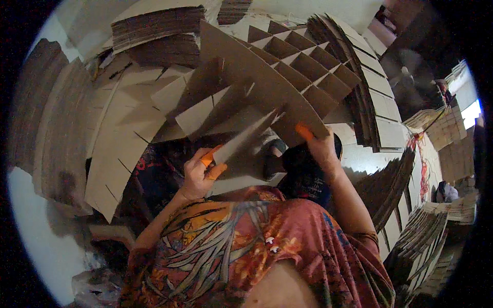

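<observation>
My left hand (197,174), with orange wraps on its fingers, pinches the near end of a slotted cardboard strip (244,136). That strip's far end meets a long cardboard strip (257,74) that slants across the middle. My right hand (322,149) grips the long strip by its near right end, an orange-wrapped digit lying on its face. Other short cardboard strips (203,110) stand crosswise against the long one, further to the left. Behind it a cardboard divider grid (303,59) shows several square cells. Whether the left strip's slot is fully seated cannot be made out.
Stacks of flat cardboard (159,31) stand at the back, and more piled cardboard sheets (56,123) rise on the left. A fanned row of slotted strips (377,97) lies on the right, with further cardboard bundles (418,241) lower right. A fan (405,77) stands beyond.
</observation>
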Available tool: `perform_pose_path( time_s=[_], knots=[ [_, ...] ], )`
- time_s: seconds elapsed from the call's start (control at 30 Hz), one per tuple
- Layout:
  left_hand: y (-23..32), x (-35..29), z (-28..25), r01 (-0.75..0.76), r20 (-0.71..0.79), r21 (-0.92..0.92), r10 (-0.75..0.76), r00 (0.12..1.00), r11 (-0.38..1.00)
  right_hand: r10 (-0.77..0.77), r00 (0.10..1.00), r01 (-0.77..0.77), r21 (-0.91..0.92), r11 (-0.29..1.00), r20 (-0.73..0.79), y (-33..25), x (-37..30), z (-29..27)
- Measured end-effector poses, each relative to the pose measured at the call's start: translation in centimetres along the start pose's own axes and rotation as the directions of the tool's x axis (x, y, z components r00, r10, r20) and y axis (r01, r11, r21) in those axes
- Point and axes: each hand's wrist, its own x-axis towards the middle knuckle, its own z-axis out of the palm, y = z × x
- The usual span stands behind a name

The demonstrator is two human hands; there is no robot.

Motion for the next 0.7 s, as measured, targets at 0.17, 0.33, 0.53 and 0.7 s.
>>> perform_pose_path(
  time_s=[0.17,0.33,0.53,0.7],
  knots=[
    [-1.1,0.5,-1.4,0.016,-0.4,0.047,0.004,0.916,0.999,-0.279,0.949,0.256,-0.163,0.953,-0.144,-7.4,0.2,-1.3],
    [-3.0,1.9,-2.2,0.266,-0.493,-0.205,-0.334,0.804,0.942,-0.156,0.951,0.289,-0.582,0.76,0.268,-8.4,1.2,-1.9],
    [-7.3,3.1,-2.2,0.23,-0.626,-0.128,-0.258,0.735,0.965,-0.148,0.926,0.33,-0.556,0.763,0.347,-9.9,1.8,-2.8],
    [-6.6,5.3,-3.7,0.475,-0.435,-0.299,-0.561,0.704,0.828,-0.089,0.934,0.288,-0.582,0.761,0.345,-11.0,1.6,-2.1]
  ],
)
